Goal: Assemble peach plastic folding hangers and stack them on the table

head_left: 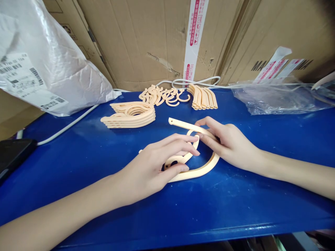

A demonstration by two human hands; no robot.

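A cream plastic folding hanger (202,170), partly assembled, lies on the blue table under both hands. My left hand (157,162) grips it loosely, fingers arched over the curved inner piece (192,151) and thumb over the lower bar. Part of the hanger is hidden beneath that hand. Between the thumb and fingers of my right hand (225,141) is pinched a slim hanger arm (183,124) with a hole at its far end. It points left, above the hanger's right side. The right hand's grip hides the arm's near end.
Behind my hands are stacked hanger bodies (128,120), a heap of hooks (157,94) and a row of hanger arms (204,97). A white parcel bag (65,69) leans at left near a black phone (15,153). Clear plastic (272,99), a white cable (75,122) and cardboard boxes (143,38) border the table.
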